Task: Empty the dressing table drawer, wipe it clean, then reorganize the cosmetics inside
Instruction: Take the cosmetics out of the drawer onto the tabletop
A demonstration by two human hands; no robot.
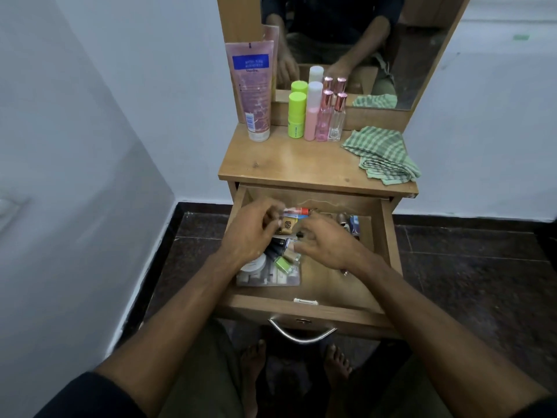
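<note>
Your left hand (251,233) and right hand (327,244) both reach into the open wooden drawer (388,236) at centre frame, over its jumble of small cosmetics (281,257). Each grip has curled fingers among the items; what either grasps you cannot tell. On the wooden surface (301,164) above stand a pink tube (254,92), bottles and a green checked cloth (381,153).

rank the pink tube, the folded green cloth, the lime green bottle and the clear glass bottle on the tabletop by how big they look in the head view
1. pink tube and green cloth: too close to rank; the tube is taller, the cloth covers more area.
2. lime green bottle and clear glass bottle: look alike in height, not ranked.
</note>
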